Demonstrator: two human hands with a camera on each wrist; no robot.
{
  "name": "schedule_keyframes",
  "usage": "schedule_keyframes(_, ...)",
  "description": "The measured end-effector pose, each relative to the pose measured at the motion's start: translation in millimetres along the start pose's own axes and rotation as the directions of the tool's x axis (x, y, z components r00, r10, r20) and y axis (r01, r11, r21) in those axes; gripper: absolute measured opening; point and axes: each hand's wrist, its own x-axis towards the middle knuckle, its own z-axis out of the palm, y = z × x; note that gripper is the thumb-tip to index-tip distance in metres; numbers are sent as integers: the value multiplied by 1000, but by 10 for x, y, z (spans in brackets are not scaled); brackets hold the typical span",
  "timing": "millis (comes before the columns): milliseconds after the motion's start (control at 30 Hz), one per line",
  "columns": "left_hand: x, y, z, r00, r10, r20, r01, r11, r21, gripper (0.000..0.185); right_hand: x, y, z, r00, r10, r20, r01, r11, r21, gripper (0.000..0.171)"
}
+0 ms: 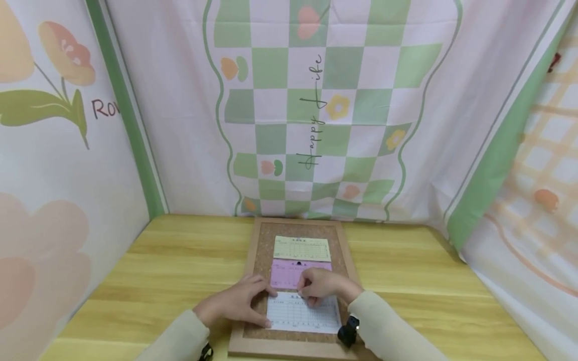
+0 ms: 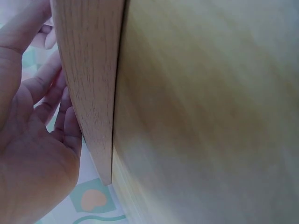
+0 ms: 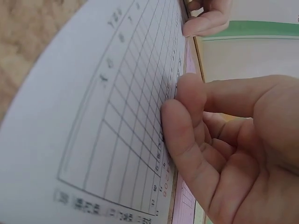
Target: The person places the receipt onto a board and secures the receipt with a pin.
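A white printed form slip lies on the lower part of a wood-framed cork board. At its left edge rests my left hand, thumb and fingers spread, with fingertips on the corners. My right hand bends over the slip's top edge, thumb and index finger pinched together there. Whatever sits between those fingertips is hidden, also in the right wrist view, where the slip shows large. Above it lies a pink slip with a black round-headed pin near its top, then a yellow slip.
The board lies on a yellow wood-grain table, its raised wooden edge close beside my left hand. A printed curtain hangs behind the table, with further patterned cloth on both sides. Dark straps circle both wrists.
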Motion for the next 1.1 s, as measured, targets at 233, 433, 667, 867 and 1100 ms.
schedule_keyframes(233,-7,19,6,1000,7,-5,-7,1000,15,59,-23,-7,-36,1000,5,27,-6,1000,25,7)
schedule_keyframes(433,-13,40,-2,1000,12,0,-12,1000,11,59,-32,13,-72,999,-2,51,0,999,40,4)
schedule_keyframes(667,-16,51,-10,1000,8,2,-8,999,33,59,-57,37,-114,998,-15,56,11,997,77,3)
schedule_keyframes(867,-19,55,-2,1000,-1,4,1,1000,30,59,-112,44,-181,998,-48,33,48,999,25,5)
schedule_keyframes(1100,-16,55,3,1000,21,-11,-20,999,35,59,-160,87,-252,998,-65,12,64,997,47,9)
